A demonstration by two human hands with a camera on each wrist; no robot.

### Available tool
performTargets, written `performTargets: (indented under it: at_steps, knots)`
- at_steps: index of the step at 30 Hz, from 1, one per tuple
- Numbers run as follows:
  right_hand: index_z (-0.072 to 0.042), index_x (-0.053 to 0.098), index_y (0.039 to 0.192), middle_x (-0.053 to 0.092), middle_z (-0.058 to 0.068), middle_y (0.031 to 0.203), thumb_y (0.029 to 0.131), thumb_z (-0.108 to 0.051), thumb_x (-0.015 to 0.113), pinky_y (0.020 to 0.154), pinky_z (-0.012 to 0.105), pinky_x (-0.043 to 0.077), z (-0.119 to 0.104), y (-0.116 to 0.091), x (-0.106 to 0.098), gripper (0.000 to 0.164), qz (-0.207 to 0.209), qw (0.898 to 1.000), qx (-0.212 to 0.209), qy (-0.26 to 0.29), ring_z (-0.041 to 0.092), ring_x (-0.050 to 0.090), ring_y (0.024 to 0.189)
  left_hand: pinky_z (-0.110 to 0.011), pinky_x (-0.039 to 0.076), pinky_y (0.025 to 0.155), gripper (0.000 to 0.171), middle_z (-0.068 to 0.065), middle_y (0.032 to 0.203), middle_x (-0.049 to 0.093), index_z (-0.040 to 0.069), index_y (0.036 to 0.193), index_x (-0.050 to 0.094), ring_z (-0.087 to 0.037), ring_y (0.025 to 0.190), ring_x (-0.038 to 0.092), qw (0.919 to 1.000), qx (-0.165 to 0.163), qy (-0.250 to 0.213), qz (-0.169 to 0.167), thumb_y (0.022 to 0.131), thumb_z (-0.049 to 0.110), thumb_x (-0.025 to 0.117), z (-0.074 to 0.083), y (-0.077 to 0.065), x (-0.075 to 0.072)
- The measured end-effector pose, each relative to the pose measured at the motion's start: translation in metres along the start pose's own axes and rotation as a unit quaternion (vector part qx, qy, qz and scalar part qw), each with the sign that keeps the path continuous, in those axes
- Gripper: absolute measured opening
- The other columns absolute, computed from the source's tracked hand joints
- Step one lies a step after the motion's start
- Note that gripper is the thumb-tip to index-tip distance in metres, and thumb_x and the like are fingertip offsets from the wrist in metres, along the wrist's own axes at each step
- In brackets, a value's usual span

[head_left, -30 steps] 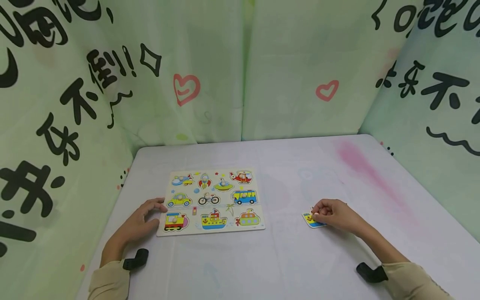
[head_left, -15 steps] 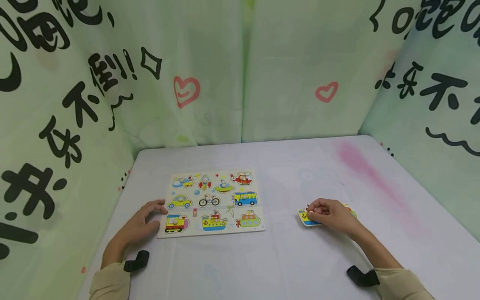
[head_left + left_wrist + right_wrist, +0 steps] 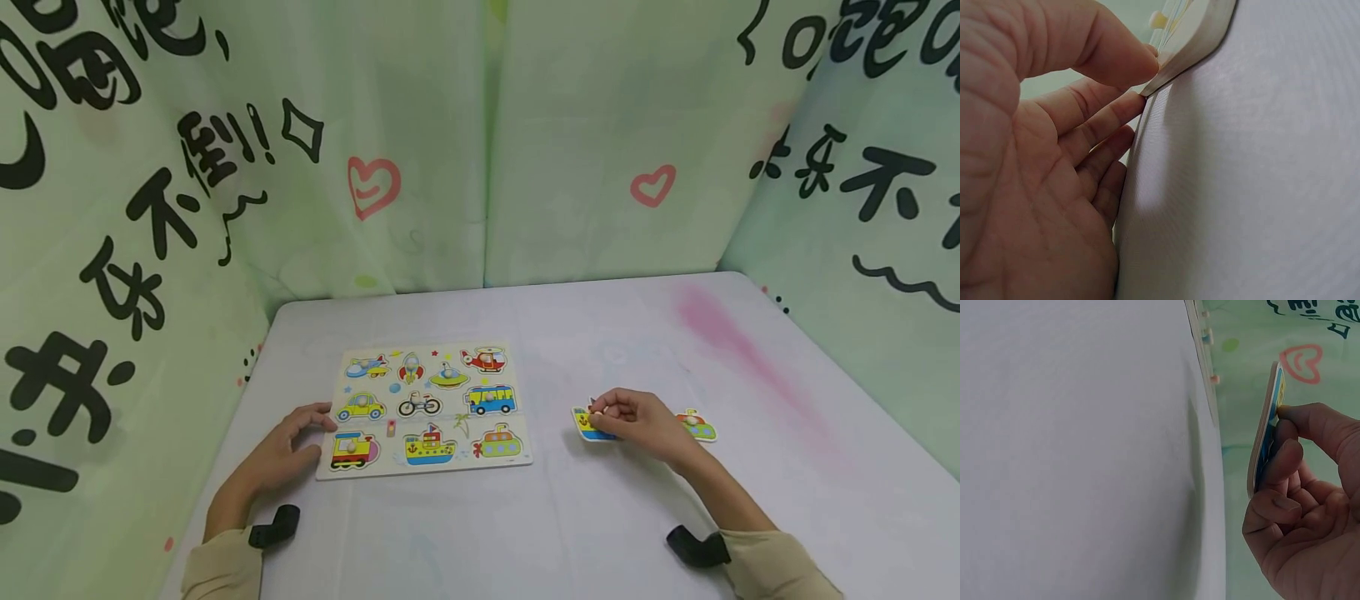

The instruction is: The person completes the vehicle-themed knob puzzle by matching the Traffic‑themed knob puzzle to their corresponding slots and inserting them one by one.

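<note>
My right hand (image 3: 645, 427) pinches a ship puzzle piece (image 3: 583, 423) between thumb and fingers. In the right wrist view the piece (image 3: 1267, 434) stands edge-on, raised over the tabletop. The left hand (image 3: 272, 454) rests beside the wooden vehicle puzzle board (image 3: 442, 471), fingertips at its left edge, fingers loosely bent. Seen from the left wrist, thumb and fingers sit right at the board's corner (image 3: 1191, 47). On the board a printed ship (image 3: 429, 448) shows in the bottom row, between the train (image 3: 352, 450) and a printed submarine (image 3: 498, 442).
A loose submarine puzzle piece (image 3: 699, 426) lies on the table behind the right wrist. The white-covered table (image 3: 480, 533) has a pink stain at the far right. Green curtains (image 3: 562, 217) with black lettering and red hearts surround it. Black camera mounts sit at both wrists.
The right hand has carried the ship piece leftward, toward the board, and the submarine piece has come into view behind it. The left hand and the board have stayed in place.
</note>
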State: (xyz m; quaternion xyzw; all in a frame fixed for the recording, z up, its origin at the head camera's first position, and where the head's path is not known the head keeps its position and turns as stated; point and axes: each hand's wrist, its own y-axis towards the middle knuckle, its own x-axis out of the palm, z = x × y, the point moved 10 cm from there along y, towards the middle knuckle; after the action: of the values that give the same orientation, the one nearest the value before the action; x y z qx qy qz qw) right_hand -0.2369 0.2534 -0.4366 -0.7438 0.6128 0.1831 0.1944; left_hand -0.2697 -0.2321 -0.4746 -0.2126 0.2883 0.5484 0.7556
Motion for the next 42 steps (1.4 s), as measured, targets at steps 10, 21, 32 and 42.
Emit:
performTargets:
  at_steps: [10, 21, 32, 42]
  knots:
    - [-0.003, 0.067, 0.107, 0.064, 0.002, 0.082, 0.094, -0.024, 0.073, 0.064, 0.022, 0.05, -0.019, 0.013, 0.021, 0.026, -0.017, 1.0, -0.008, 0.012, 0.012, 0.059, 0.075, -0.069, 0.023, 0.116, 0.03, -0.023, 0.154, 0.043, 0.008, 0.113, 0.063, -0.049, 0.146, 0.03, 1.0, 0.006, -0.001, 0.002, 0.086, -0.003, 0.057, 0.003, 0.0, -0.001]
    - [-0.001, 0.065, 0.103, 0.061, 0.005, 0.082, 0.094, -0.02, 0.073, 0.062, 0.025, 0.05, -0.041, 0.028, 0.058, 0.023, -0.055, 0.997, -0.033, 0.037, 0.014, 0.057, 0.074, -0.068, 0.023, 0.117, 0.03, -0.023, 0.154, 0.044, 0.008, 0.112, 0.063, -0.048, 0.146, 0.03, 1.0, 0.006, -0.005, 0.0, 0.085, -0.004, 0.059, 0.001, 0.0, -0.001]
    - [-0.002, 0.065, 0.1, 0.059, 0.003, 0.079, 0.094, -0.019, 0.073, 0.061, 0.02, 0.048, -0.058, 0.037, 0.091, 0.02, -0.094, 0.993, -0.062, 0.038, 0.013, 0.056, 0.071, -0.068, 0.022, 0.117, 0.03, -0.022, 0.154, 0.043, 0.008, 0.113, 0.063, -0.048, 0.146, 0.03, 1.0, 0.005, -0.008, 0.0, 0.085, -0.004, 0.059, 0.002, 0.0, 0.0]
    - [-0.005, 0.067, 0.098, 0.059, 0.0, 0.077, 0.093, -0.019, 0.074, 0.062, 0.019, 0.043, -0.074, 0.042, 0.123, 0.016, -0.124, 0.989, -0.081, 0.024, 0.013, 0.054, 0.072, -0.07, 0.02, 0.117, 0.03, -0.022, 0.155, 0.041, 0.009, 0.113, 0.063, -0.049, 0.148, 0.027, 0.9999, -0.011, -0.011, -0.001, 0.086, -0.003, 0.058, -0.002, 0.001, 0.0]
